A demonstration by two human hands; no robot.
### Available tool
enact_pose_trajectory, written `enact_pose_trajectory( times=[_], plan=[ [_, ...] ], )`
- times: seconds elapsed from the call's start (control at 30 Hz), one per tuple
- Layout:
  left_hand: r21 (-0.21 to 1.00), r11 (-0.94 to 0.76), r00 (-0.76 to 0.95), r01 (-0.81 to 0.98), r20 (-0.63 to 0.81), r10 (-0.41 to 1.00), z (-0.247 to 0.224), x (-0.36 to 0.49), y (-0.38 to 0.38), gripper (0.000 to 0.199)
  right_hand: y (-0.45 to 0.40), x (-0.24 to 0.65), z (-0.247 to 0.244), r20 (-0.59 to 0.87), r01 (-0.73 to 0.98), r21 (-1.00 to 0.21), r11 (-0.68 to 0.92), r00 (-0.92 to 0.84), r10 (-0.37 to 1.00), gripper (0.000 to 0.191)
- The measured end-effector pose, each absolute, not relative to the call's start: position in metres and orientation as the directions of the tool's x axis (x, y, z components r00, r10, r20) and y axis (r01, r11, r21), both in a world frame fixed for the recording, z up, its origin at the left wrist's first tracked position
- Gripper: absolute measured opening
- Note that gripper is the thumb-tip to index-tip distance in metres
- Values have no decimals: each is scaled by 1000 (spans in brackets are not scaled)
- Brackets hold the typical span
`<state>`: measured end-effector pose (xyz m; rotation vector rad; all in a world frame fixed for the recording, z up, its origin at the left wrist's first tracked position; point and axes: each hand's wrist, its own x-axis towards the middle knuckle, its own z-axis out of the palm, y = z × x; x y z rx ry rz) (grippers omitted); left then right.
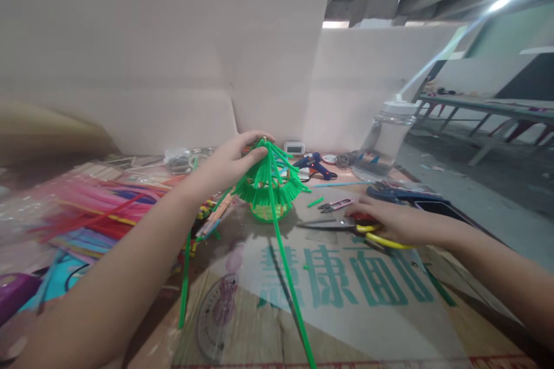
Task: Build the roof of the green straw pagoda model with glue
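Note:
A small hut-like craft model of green pipe cleaners (270,193) stands in the middle of the table, its cone roof above a round green base. My left hand (246,155) grips the roof near its peak, thumb in front and fingers behind. One long green pipe cleaner (283,253) hangs from the roof toward the front edge. On the right, my right hand (381,219) is closed over the handles of a pair of scissors (333,223), which lie flat on the table with blades pointing left. Pink-handled thread snips (336,205) and a short green piece (315,202) lie just behind the scissors.
Colourful pipe cleaners (116,202) pile up at left. Behind the model are a small digital clock (294,147) and a blue glue gun (319,166). A clear bottle (383,138), dark blue pliers (402,192) and a phone (445,210) stand or lie right. A protractor (214,317) lies in front.

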<state>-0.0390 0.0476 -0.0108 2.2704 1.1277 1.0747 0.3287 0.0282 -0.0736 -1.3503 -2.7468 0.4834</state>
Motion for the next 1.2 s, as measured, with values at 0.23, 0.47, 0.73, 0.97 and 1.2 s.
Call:
enact_pose_trajectory(
  times=[0.23, 0.47, 0.73, 0.97, 1.2],
  plan=[
    [536, -665, 422, 520, 515, 746, -8, -41, 46, 35, 3, 315, -37, -124, 707, -479, 521, -642, 757, 44],
    [413, -721, 465, 557, 564, 683, -6, -36, 40, 33, -7, 293, -34, -110, 710, -477, 519, -634, 766, 45],
    [319, -759, 501, 568, 597, 626, -2, -29, 31, 31, 3, 284, -39, -83, 667, -508, 545, -668, 739, 49],
    [271, -797, 545, 540, 609, 577, -4, -18, 23, 30, 4, 277, -45, -97, 654, -532, 538, -678, 728, 30],
    [206, -803, 564, 559, 616, 550, -5, -16, 20, 29, 4, 281, -52, -98, 610, -588, 531, -705, 702, 32]
  ],
)
